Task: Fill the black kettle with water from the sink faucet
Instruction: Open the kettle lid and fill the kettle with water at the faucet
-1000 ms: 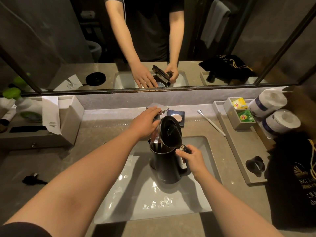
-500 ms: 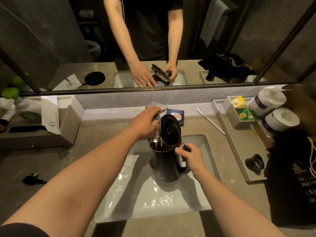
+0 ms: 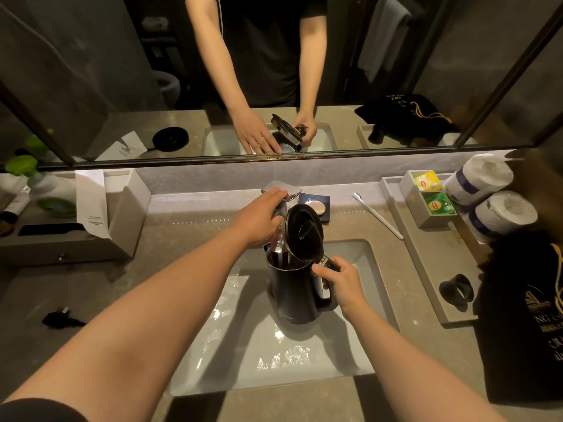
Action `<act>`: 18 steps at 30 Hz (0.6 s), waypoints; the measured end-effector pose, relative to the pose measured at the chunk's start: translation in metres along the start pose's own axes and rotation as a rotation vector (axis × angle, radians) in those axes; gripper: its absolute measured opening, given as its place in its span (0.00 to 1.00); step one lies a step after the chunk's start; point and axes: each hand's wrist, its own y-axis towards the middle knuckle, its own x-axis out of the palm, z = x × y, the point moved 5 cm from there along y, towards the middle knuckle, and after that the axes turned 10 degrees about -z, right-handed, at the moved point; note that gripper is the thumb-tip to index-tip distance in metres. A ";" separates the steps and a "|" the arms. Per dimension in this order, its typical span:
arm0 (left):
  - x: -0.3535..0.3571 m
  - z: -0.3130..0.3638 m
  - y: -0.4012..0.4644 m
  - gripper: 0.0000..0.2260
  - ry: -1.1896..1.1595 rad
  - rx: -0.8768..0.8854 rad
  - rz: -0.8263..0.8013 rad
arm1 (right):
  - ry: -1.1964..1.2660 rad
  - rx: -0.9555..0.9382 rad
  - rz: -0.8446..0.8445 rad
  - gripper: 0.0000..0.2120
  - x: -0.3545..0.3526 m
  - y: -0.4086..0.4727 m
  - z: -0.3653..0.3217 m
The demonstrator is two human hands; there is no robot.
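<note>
The black kettle (image 3: 297, 292) stands upright over the white sink basin (image 3: 231, 354), its lid (image 3: 303, 233) flipped up. My right hand (image 3: 341, 281) grips the kettle's handle. My left hand (image 3: 259, 217) rests on the chrome faucet (image 3: 281, 190), fingers laid over its lever. A stream of water (image 3: 278, 243) falls from the spout into the kettle's open mouth. The spout itself is hidden by my left hand.
A soap dish (image 3: 315, 204) and toothbrush (image 3: 377, 216) lie behind the basin. A grey tray (image 3: 426, 266) on the right holds tea bags (image 3: 435, 202), toilet rolls (image 3: 499, 211) and a black cup (image 3: 455, 292). A black bag (image 3: 524, 324) sits far right, a plug (image 3: 61, 318) left.
Almost nothing differs. Both hands keep their places and the kettle stays under the running water.
</note>
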 end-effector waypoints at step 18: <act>0.000 -0.001 -0.001 0.26 -0.054 -0.022 0.015 | 0.020 -0.003 0.015 0.10 0.005 -0.002 0.002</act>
